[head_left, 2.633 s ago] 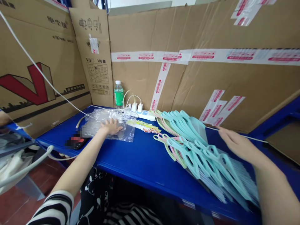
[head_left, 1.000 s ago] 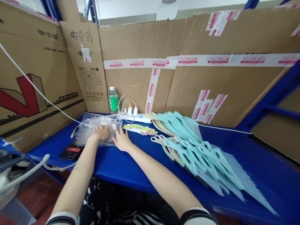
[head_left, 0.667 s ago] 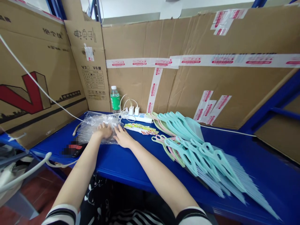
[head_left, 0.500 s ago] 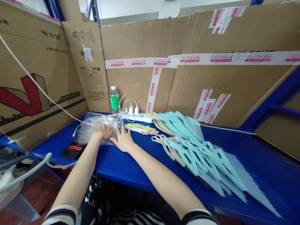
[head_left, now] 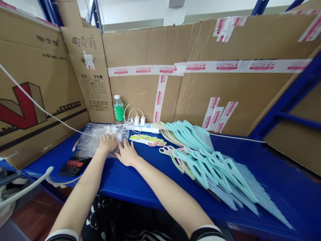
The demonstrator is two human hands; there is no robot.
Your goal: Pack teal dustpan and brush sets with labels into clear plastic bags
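A stack of clear plastic bags (head_left: 96, 142) lies on the blue table (head_left: 155, 174) at the left. My left hand (head_left: 107, 143) rests flat on top of the bags, fingers spread. My right hand (head_left: 127, 154) lies beside it at the bags' right edge, fingertips touching the plastic. To the right, a fanned pile of mint, pink and green plastic combs (head_left: 210, 165) spreads across the table. A strip of printed labels (head_left: 146, 140) lies between the bags and the combs.
Taped cardboard sheets (head_left: 200, 83) wall in the table at the back and left. A green-labelled water bottle (head_left: 118, 108) and a white power strip (head_left: 141, 125) with chargers stand at the back. A dark device (head_left: 72, 165) lies near the front left edge.
My right hand came over from the combs to the bags beside my left hand. Over the last second both hands stay on the bags with small shifts.
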